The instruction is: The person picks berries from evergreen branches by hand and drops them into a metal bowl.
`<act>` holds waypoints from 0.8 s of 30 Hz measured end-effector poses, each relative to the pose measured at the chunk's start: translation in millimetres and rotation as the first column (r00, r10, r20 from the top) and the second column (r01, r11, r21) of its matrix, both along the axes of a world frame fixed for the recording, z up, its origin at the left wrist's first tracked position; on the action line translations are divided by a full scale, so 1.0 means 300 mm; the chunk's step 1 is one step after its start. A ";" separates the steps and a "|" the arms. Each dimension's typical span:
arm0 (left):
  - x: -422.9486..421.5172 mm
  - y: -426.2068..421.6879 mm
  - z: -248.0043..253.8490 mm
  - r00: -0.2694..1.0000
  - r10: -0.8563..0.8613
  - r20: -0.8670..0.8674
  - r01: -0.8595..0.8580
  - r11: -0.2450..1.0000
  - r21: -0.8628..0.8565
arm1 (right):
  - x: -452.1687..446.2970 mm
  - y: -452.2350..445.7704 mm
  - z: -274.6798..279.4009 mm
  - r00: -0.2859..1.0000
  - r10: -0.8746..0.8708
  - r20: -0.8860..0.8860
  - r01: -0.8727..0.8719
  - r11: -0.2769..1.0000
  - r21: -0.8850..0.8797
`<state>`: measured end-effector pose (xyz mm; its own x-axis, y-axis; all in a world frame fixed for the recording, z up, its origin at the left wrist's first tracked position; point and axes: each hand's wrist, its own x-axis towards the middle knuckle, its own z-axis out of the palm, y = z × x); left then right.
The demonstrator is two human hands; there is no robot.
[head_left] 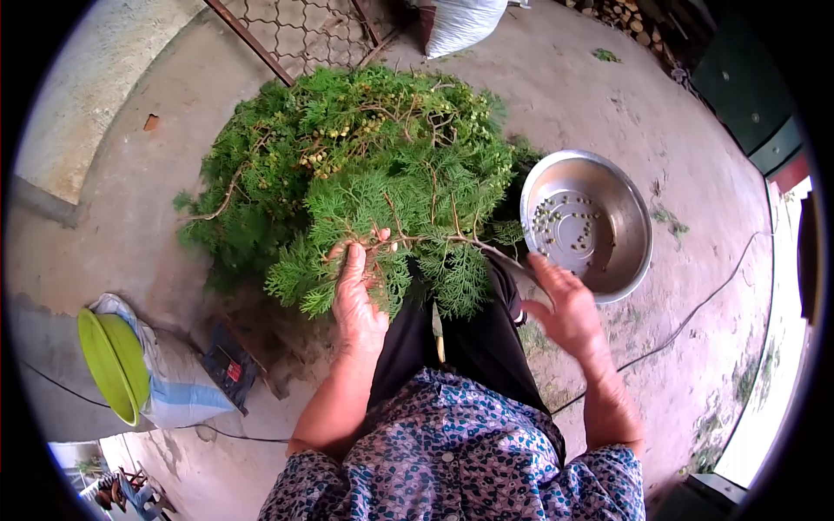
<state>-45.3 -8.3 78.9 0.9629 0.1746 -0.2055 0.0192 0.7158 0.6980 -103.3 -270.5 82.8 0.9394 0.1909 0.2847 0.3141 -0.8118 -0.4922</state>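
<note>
My left hand (358, 300) is closed around a leafy conifer branch (426, 237), its thumb pressed on the stem. Flat green sprays hang from the branch over my lap. The branch's bare woody end reaches right to the fingertips of my right hand (569, 308). That hand has its fingers stretched out and its thumb apart, beside the rim of a metal basin (639, 260). Small round green cones (565, 217) lie scattered on the basin's bottom. Ahead of my knees rises a big heap of cut conifer branches (261, 174), with yellowish cones among the leaves.
At left, a lime-green plastic basin (113, 365) leans by a white and blue sack (178, 373). Another white sack (465, 22) and a metal lattice frame (295, 30) stand at the back. A dark cable (686, 334) crosses the concrete floor at right.
</note>
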 end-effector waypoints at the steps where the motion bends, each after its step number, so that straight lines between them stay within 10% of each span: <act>1: 0.000 -0.007 0.016 1.000 0.003 -0.012 -0.003 0.999 0.039 | -0.002 0.040 0.000 1.000 -0.017 -0.021 0.016 1.000 -0.022; 4: 0.013 -0.011 0.043 0.998 -0.040 -0.048 0.043 0.998 0.055 | 0.000 0.073 -0.099 0.996 -0.082 0.030 0.082 0.997 0.007; 7: 0.012 -0.061 0.145 0.986 -0.033 0.161 0.010 0.990 0.143 | 0.054 0.071 -0.173 0.984 -0.076 0.159 0.008 0.921 0.390; 9: 0.026 -0.029 0.123 0.979 -0.059 0.194 0.028 0.987 0.159 | 0.061 0.072 -0.083 0.762 0.296 -0.577 0.493 0.314 0.812; 12: 0.038 -0.008 0.078 0.975 -0.068 0.211 0.029 0.983 0.181 | 0.076 0.053 -0.090 0.695 0.528 -0.488 0.528 0.085 0.845; 20: 0.054 0.012 -0.139 0.988 -0.105 0.111 0.042 0.886 0.462 | 0.080 0.018 -0.101 0.724 0.490 -0.485 0.401 0.273 0.875; 24: 0.029 -0.024 -0.151 0.975 -0.123 0.187 -0.071 0.623 0.779 | 0.091 -0.036 -0.154 0.805 0.137 -0.577 0.259 0.794 0.550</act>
